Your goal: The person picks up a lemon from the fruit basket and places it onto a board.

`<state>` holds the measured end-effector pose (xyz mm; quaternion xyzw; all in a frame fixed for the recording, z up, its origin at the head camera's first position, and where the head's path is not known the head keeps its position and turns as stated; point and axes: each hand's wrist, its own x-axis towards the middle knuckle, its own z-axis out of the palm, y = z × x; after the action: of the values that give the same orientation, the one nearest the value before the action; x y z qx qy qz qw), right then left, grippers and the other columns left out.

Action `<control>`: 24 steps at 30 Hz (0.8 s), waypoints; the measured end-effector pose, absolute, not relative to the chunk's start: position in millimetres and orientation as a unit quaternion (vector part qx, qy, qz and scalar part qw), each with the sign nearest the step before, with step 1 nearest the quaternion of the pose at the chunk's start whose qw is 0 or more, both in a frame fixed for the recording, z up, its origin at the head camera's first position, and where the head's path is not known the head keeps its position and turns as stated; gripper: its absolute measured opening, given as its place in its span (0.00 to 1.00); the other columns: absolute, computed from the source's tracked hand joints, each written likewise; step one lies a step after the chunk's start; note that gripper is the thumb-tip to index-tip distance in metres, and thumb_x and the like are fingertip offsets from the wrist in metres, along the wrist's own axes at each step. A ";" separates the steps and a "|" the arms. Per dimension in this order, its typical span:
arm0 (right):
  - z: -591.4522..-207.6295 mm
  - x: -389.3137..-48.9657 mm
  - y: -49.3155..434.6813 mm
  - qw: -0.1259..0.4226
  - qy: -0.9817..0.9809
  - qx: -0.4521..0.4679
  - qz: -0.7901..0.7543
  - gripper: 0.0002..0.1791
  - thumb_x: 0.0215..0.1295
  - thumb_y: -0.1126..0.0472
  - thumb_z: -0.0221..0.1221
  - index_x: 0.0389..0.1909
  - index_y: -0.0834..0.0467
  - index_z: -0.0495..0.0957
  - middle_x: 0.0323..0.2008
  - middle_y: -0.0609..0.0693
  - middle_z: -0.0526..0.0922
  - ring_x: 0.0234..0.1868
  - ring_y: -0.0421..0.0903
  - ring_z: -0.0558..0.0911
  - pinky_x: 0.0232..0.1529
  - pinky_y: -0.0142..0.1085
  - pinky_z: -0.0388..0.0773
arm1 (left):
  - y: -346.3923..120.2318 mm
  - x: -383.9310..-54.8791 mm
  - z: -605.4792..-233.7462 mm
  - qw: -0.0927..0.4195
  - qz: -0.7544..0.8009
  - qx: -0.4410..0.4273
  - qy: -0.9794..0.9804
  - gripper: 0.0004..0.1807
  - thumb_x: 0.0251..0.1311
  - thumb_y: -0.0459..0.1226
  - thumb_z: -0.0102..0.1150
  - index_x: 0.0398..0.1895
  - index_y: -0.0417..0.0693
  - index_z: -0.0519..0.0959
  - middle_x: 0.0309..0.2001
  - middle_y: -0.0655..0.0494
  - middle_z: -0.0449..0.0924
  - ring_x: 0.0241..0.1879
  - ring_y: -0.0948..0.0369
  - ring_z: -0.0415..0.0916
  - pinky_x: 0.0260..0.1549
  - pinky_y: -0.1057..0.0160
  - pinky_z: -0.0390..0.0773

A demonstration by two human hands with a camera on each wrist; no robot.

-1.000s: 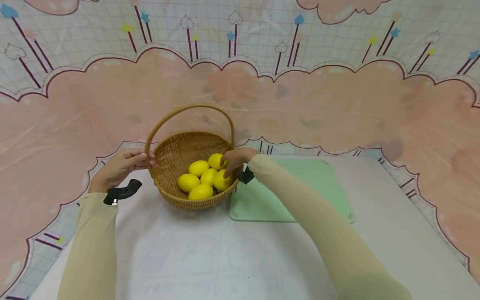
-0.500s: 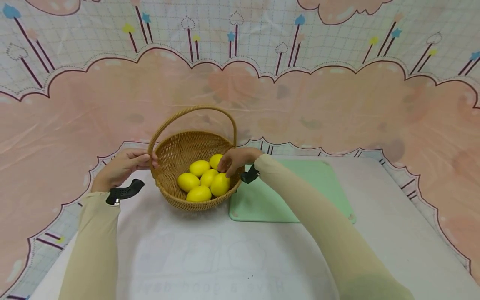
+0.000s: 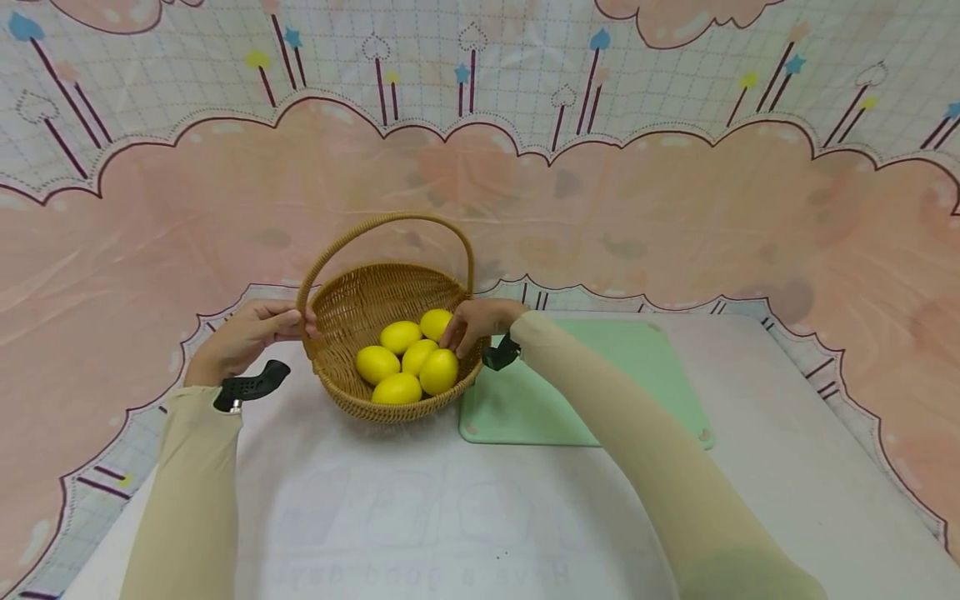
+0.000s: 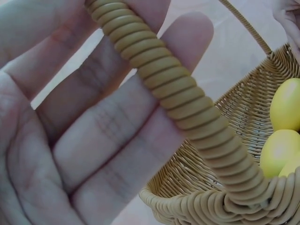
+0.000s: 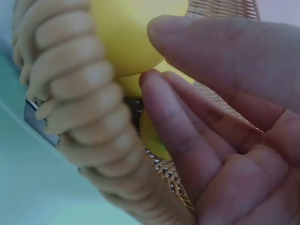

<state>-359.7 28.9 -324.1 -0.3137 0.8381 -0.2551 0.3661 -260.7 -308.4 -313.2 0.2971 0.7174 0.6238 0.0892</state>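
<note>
A wicker basket (image 3: 405, 412) with a tall arched handle (image 3: 405, 217) leans toward me on the table. Several yellow lemons lie inside it. My left hand (image 3: 247, 333) holds the handle low on its left side; the left wrist view shows the fingers (image 4: 103, 126) behind the wrapped cane. At the basket's right rim, my right hand (image 3: 480, 323) reaches in over the fruit. Its thumb tip touches the nearest lemon (image 5: 126, 33), and the other fingers lie just under that lemon's edge without wrapping round it. Part of another lemon (image 3: 435, 325) is hidden by this hand.
A pale green cutting board (image 3: 555, 408) lies flat right of the basket, partly under my right forearm. The white table cover (image 3: 420, 517) extends in front. Behind rises a pink patterned cloth (image 3: 600, 217).
The front right lemon has shifted slightly down and left in the basket, and my right fingers have drawn back from over it. The basket moved slightly right; my left hand keeps its hold.
</note>
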 end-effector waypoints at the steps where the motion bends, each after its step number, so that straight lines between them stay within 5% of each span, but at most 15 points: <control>1: -324.0 -359.3 28.9 0.368 0.837 -0.314 -0.257 0.19 0.61 0.69 0.59 0.54 0.61 0.77 0.55 0.55 0.79 0.56 0.46 0.77 0.54 0.33 0.77 | -308.3 -260.6 -312.9 0.089 0.622 0.296 0.719 0.15 0.70 0.30 0.40 0.40 0.44 0.80 0.35 0.62 0.85 0.39 0.66 0.83 0.44 0.73 0.79; 13: -326.4 -357.7 19.5 0.423 0.810 -0.300 -0.273 0.23 0.61 0.72 0.58 0.58 0.62 0.71 0.61 0.59 0.73 0.62 0.49 0.73 0.57 0.36 0.76 | -307.2 -260.1 -312.1 0.087 0.625 0.285 0.722 0.15 0.70 0.30 0.40 0.40 0.42 0.80 0.35 0.61 0.85 0.38 0.67 0.83 0.44 0.73 0.79; 24: -330.6 -353.8 13.1 0.379 0.848 -0.329 -0.168 0.31 0.59 0.59 0.64 0.64 0.53 0.68 0.63 0.54 0.71 0.64 0.48 0.70 0.62 0.37 0.71 | -305.0 -260.1 -310.8 0.082 0.625 0.275 0.726 0.16 0.70 0.30 0.41 0.38 0.50 0.82 0.34 0.62 0.85 0.38 0.68 0.83 0.43 0.73 0.79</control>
<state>-353.8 13.1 -330.6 -0.3289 0.8484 -0.1678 0.3793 -260.1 -305.0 -310.8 0.2754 0.7260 0.6248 0.0823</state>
